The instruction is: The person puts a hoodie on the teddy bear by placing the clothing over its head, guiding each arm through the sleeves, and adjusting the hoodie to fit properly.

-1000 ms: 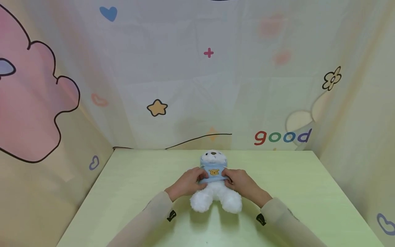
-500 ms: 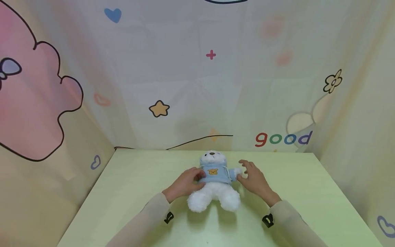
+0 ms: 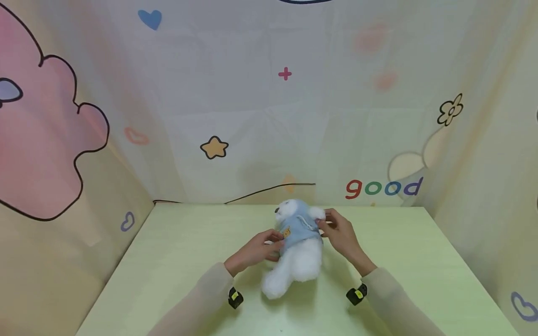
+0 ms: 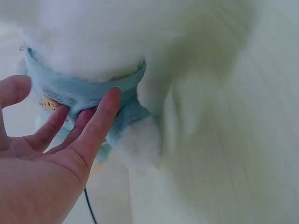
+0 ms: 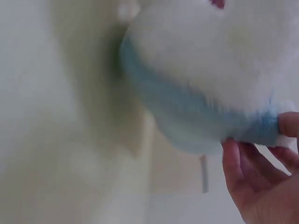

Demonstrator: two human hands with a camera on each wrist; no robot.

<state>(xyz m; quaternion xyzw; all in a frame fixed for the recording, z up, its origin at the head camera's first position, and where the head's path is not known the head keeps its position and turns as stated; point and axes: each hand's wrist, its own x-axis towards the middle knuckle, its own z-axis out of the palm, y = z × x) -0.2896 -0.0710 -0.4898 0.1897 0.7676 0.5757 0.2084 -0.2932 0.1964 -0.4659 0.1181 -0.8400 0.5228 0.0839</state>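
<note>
A white plush bear (image 3: 304,256) in a light blue hoodie (image 3: 300,229) is turned partly on its side, its nose pointing left in the head view. My right hand (image 3: 341,233) pinches the bear's raised arm, thumb and fingers at the blue sleeve in the right wrist view. On the other side, my left hand (image 3: 254,249) holds fairly straight fingers against the hoodie's front. In the left wrist view these fingertips (image 4: 112,95) lie on the blue cloth, the thumb standing apart. The orange face patch on the hoodie is partly covered.
The pale green table (image 3: 193,242) lies under the bear and both arms. Behind it hangs a printed curtain (image 3: 252,93), with more cloth at both sides. Each wrist carries a small black device (image 3: 235,297) with a yellow mark.
My right hand let go of the hoodie's side, moved out to the bear's arm and raised it. The bear has turned from facing up to facing left. My left hand's grip has loosened.
</note>
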